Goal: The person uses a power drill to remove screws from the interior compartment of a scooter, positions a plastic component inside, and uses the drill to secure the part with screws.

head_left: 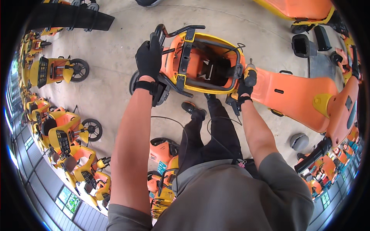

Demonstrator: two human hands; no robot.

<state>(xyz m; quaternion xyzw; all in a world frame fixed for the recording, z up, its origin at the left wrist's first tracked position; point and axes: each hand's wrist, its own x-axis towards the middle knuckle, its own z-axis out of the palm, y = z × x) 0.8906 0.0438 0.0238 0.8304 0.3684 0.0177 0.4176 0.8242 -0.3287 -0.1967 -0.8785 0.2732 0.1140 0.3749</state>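
An orange and yellow electric scooter [291, 90] stands across in front of me, its seat area open over a deep dark compartment [216, 67]. My left hand [148, 59], in a black glove, is closed at the black tubular rear rack [163, 32]; its fingertips are partly hidden. Beside the compartment's right end, my gloved right hand [244, 91] grips a yellow and black cordless drill [250, 76]. The drill's nose points away from me, with its battery base below the hand. A black bracket [185, 57] with yellow ends crosses the compartment's left side.
Rows of similar scooters [63, 127] line the left side, with more behind the handlebar [314, 156] at right. A black open box [302, 46] lies at the far right. Another orange scooter [304, 9] stands beyond. A grey round object [299, 142] rests on the floor near the front.
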